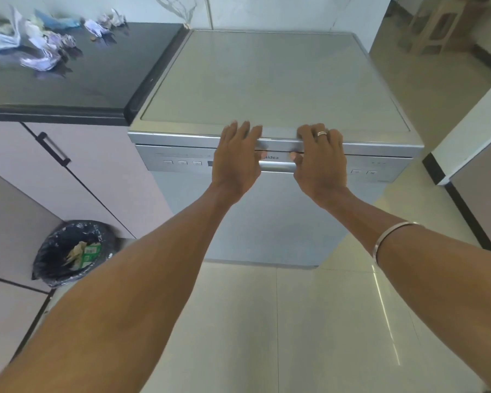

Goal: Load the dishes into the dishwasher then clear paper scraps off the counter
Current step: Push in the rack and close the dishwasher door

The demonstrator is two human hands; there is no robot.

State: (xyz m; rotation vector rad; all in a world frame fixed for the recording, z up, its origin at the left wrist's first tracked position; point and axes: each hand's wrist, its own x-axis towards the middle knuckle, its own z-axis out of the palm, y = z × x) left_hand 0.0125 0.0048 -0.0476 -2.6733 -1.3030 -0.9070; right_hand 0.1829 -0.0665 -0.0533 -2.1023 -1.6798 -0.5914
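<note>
Resting two hands (left (237, 158), right (321, 160)) on one closed dishwasher (267, 80).

a lined bin (71, 252) holding trash sits at eight o'clock; a wooden stool (434, 26) stands at one o'clock.

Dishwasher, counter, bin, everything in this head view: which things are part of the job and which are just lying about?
Part of the job:
dishwasher, door shut
left hand and right hand at its top front edge
paper scraps
counter

Just lying about:
lined trash bin, though it may take the scraps
cabinet handle
wooden stool
</note>
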